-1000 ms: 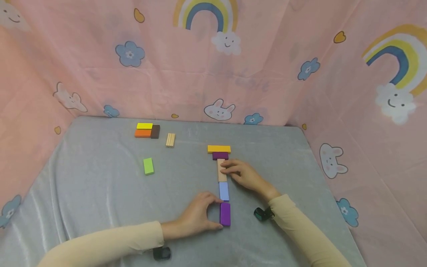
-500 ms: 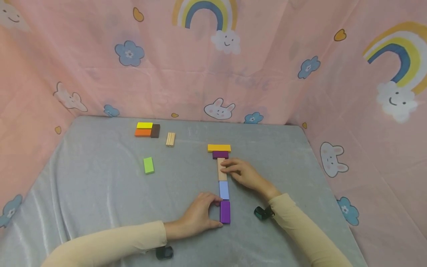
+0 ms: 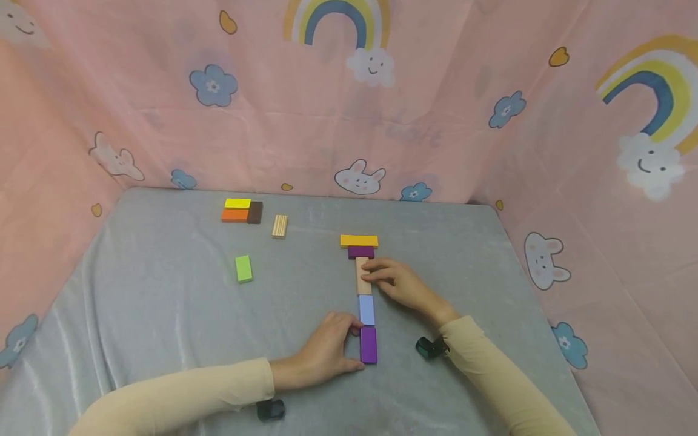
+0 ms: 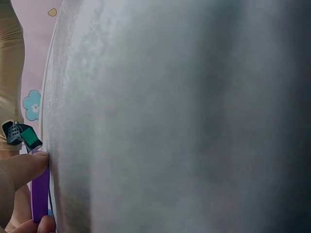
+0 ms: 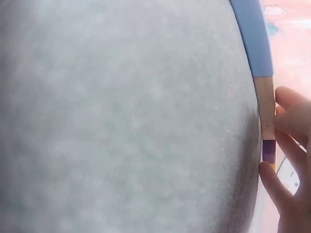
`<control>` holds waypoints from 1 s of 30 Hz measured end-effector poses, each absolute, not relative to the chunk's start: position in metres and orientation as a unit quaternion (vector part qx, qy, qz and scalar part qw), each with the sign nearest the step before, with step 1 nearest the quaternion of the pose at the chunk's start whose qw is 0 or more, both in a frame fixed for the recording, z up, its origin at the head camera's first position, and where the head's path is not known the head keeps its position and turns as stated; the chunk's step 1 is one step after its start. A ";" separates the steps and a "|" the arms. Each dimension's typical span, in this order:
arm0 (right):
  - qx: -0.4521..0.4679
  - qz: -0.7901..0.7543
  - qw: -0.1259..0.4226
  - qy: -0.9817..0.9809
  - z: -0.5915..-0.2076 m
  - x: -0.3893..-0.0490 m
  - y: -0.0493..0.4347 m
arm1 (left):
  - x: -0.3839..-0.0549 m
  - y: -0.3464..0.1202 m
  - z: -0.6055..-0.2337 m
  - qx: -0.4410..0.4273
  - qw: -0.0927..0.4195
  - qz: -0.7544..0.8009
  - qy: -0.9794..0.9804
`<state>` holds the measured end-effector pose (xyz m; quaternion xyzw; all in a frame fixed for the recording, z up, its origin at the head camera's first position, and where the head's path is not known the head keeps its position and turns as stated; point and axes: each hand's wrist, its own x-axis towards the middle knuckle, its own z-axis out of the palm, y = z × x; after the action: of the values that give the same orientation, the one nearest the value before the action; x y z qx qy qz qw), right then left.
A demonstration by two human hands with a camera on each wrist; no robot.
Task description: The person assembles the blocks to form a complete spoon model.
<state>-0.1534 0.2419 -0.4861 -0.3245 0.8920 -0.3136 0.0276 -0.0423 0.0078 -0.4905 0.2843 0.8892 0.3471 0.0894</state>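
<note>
My left hand (image 3: 322, 352) pinches a purple block (image 3: 368, 346) lengthwise, thumb at its near end and a finger at its far end. In the left wrist view the same grip shows on the purple block (image 4: 40, 194). Just beyond it lies a light blue block (image 3: 366, 310), then a bare wood block (image 3: 363, 284). The fingers of my right hand (image 3: 406, 286) rest on the wood block. A dark purple block (image 3: 361, 252) and a yellow-orange block (image 3: 358, 241) lie crosswise at the far end of this line.
Farther left on the grey cloth (image 3: 163, 284) lie a lime green block (image 3: 243, 269) and a striped wood piece (image 3: 280, 226). Yellow (image 3: 237, 203), orange (image 3: 234, 216) and dark brown (image 3: 254, 212) blocks sit together near the back edge. A pink curtain (image 3: 425, 121) hangs behind.
My left hand has slid the purple block slightly away from me, narrowing the gap to the light blue block. The right hand stays on the wood block.
</note>
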 end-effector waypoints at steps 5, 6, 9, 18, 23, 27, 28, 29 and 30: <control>-0.321 -0.316 0.032 0.892 -0.486 -0.154 0.242 | -0.043 0.009 -0.490 0.284 0.080 0.345 0.891; -0.322 -0.315 0.031 0.892 -0.486 -0.154 0.242 | -0.043 0.009 -0.490 0.284 0.078 0.344 0.892; -0.320 -0.315 0.032 0.893 -0.485 -0.154 0.243 | -0.042 0.010 -0.490 0.285 0.070 0.343 0.892; -0.321 -0.315 0.032 0.893 -0.486 -0.154 0.243 | -0.043 0.010 -0.489 0.280 0.079 0.346 0.892; -0.327 -0.314 0.024 0.891 -0.487 -0.154 0.243 | -0.045 0.010 -0.486 0.305 0.091 0.327 0.890; -0.323 -0.311 0.029 0.893 -0.487 -0.154 0.244 | -0.050 0.010 -0.483 0.333 0.117 0.301 0.886; -0.320 -0.312 0.033 0.894 -0.487 -0.154 0.244 | -0.052 0.010 -0.483 0.340 0.124 0.294 0.885; -0.316 -0.312 0.036 0.895 -0.488 -0.154 0.244 | -0.053 0.010 -0.482 0.348 0.131 0.287 0.883; -0.314 -0.312 0.039 0.896 -0.488 -0.154 0.244 | -0.055 0.010 -0.482 0.356 0.138 0.282 0.880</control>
<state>-0.1538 0.2440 -0.4876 -0.3144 0.8958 -0.3117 0.0389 -0.0552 0.0096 -0.4822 0.3560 0.8802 0.2822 0.1375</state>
